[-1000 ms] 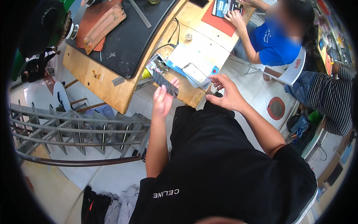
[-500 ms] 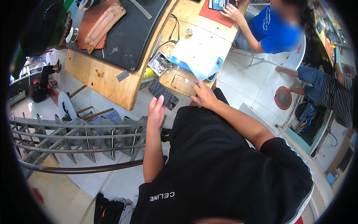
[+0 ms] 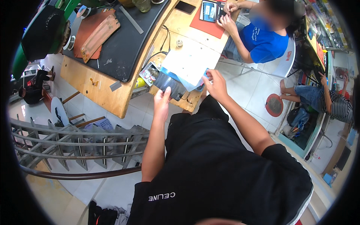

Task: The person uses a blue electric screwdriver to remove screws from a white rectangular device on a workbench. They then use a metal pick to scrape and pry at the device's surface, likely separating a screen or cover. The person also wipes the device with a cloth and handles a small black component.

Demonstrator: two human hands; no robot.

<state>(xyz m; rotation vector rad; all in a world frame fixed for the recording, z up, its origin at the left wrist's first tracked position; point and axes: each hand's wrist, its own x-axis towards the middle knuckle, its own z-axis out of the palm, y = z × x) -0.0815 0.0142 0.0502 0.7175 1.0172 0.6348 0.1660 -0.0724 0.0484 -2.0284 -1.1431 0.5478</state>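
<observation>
At the near edge of the wooden workbench (image 3: pixel 112 98), the left hand (image 3: pixel 162 105) pinches a dark flat phone-like panel (image 3: pixel 170 85) between thumb and fingers, holding it just above the bench edge. The right hand (image 3: pixel 214 84) grips the near corner of a white sheet (image 3: pixel 189 60), fingers curled. This looks like a lifting-and-uncovering step; next calls for steady peeling.

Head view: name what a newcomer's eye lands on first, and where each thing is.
At centre, the left hand holds a dark flat panel over the edge of a wooden workbench, while the right hand touches a white sheet beside it. Upper right, a person in a blue shirt sits working at a red mat. Lower left runs a grey metal railing.
</observation>
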